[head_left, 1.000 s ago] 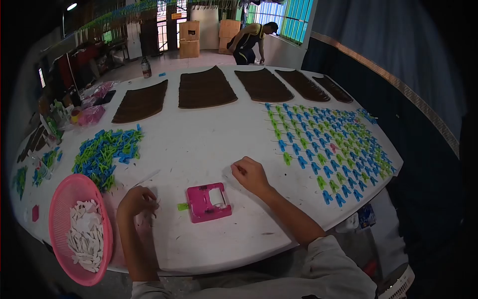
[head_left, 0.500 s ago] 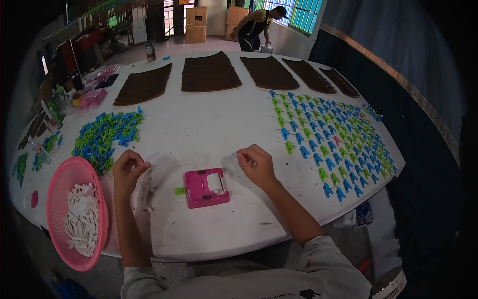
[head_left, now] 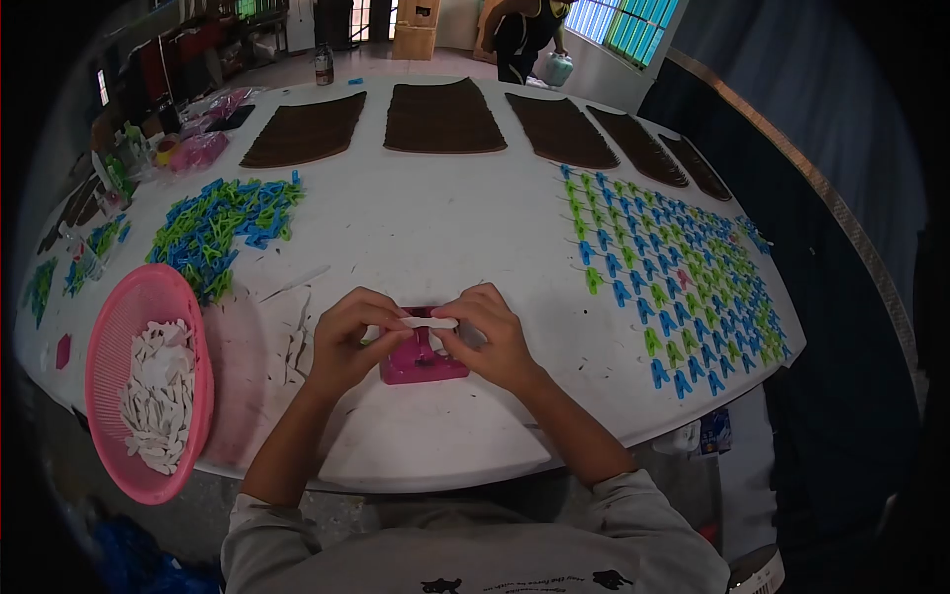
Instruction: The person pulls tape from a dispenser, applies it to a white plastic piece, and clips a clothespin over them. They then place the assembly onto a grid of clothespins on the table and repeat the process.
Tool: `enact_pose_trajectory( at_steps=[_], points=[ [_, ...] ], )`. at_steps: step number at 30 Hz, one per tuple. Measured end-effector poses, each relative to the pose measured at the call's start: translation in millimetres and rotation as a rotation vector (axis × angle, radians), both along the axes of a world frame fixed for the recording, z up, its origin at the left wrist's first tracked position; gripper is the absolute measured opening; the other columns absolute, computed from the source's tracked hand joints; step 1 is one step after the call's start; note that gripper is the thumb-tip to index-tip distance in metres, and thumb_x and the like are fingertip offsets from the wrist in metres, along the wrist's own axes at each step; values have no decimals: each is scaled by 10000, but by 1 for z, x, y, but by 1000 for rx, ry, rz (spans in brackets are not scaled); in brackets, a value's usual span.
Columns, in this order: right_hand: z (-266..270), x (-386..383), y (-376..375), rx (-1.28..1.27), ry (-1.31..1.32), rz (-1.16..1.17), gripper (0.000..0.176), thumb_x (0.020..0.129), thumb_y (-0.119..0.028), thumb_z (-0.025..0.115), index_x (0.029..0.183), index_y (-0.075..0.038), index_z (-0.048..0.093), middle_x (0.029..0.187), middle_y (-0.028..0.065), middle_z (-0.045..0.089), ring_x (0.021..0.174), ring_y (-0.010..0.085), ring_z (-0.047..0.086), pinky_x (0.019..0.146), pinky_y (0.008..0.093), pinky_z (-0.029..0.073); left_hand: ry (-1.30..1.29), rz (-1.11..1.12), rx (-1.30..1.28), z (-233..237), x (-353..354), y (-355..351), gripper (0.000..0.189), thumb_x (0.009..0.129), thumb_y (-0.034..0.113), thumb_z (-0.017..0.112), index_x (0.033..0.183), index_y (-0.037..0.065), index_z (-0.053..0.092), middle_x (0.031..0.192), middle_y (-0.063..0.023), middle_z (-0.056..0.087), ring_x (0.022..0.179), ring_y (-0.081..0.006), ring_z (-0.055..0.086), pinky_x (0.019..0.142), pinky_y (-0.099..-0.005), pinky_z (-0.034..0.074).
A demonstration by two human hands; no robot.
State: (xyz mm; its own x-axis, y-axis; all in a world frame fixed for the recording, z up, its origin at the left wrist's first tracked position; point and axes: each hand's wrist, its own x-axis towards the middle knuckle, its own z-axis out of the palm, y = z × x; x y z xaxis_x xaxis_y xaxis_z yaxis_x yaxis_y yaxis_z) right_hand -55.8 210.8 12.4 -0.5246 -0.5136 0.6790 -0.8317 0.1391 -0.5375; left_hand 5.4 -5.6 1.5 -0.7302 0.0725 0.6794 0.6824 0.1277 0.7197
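My left hand (head_left: 354, 339) and my right hand (head_left: 492, 339) are close together, each pinching one end of a small white strip (head_left: 428, 323). Directly behind and below the strip sits a magenta dispenser-like holder (head_left: 426, 372), partly covered by my fingers. Its white roll is mostly hidden. To the left of my left hand, loose white pieces (head_left: 293, 353) and a thin pale strip (head_left: 297, 282) lie on the white table (head_left: 416, 218). Farther left, a pink basket (head_left: 205, 391) holds many similar white pieces (head_left: 158, 416).
A heap of blue and green clips (head_left: 223, 228) lies left of centre. Rows of clips with thin stems (head_left: 683, 287) cover the right side. Several dark brown ridged sheets (head_left: 445, 117) line the far edge. Beyond, a person (head_left: 529, 35) stands near a pale container (head_left: 559, 69).
My hands have come together from either side and now hold the white strip between them above the magenta holder. The view has shifted, and the background person has moved slightly.
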Motion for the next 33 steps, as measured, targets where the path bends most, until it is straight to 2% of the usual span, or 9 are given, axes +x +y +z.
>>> enact_pose_trajectory(
  at_steps=[3,7,10,12,22,24,27,31,33],
  points=[
    [-3,0,1,-31,26,-22,237,761,-29,740,990,-69,697,869,40,651,877,229,539,750,329,472,-1,30,144,-8,-2,13,227,776,-115,709,957,11,657,996,-110,644,896,-173,637,754,-276,520],
    [-7,0,1,-81,47,-75,171,745,-21,755,905,-70,721,869,21,673,872,211,549,729,320,476,-33,88,155,-13,1,17,201,781,-116,703,944,-9,658,985,-133,670,910,-195,655,775,-282,527],
    [-9,-1,3,-93,61,-69,154,746,-22,758,888,-74,734,851,10,687,853,205,552,715,310,476,-11,138,94,-12,2,20,182,787,-115,698,938,-22,658,989,-147,683,931,-205,666,788,-289,537],
    [-9,-3,3,-97,60,-73,163,742,-19,763,894,-70,735,842,20,696,836,210,561,716,306,474,-13,139,161,-10,3,25,202,784,-109,703,964,-26,661,1002,-150,682,941,-211,667,791,-298,543],
    [-2,3,-4,-29,-87,9,179,770,1,737,941,-47,716,839,32,698,811,205,576,690,308,482,60,210,-13,-14,1,22,314,799,-129,681,1088,-24,617,1020,-141,647,943,-215,649,804,-301,544],
    [7,-2,-4,15,-45,32,170,771,5,733,933,-42,711,849,38,695,812,211,575,697,313,481,55,272,30,-10,1,23,243,773,-80,725,1000,-9,676,969,-131,696,886,-207,679,765,-285,543],
    [17,-6,-7,58,39,52,154,769,9,729,913,-38,700,863,46,688,807,222,572,711,321,478,152,288,25,-12,-2,20,248,774,-78,725,1007,-6,678,944,-130,701,858,-213,685,747,-287,547],
    [11,-8,-11,42,90,14,150,769,-28,732,910,-60,692,870,30,673,823,230,555,720,324,478,157,315,31,-15,-5,19,245,786,-57,723,1020,4,683,944,-125,705,842,-205,686,730,-281,545],
    [3,-7,-9,41,91,6,145,767,-29,734,902,-61,690,863,28,673,815,232,554,714,326,474,84,314,-61,-13,-4,18,262,796,-28,724,1051,19,687,979,-118,704,845,-195,682,725,-274,541]
  ],
)
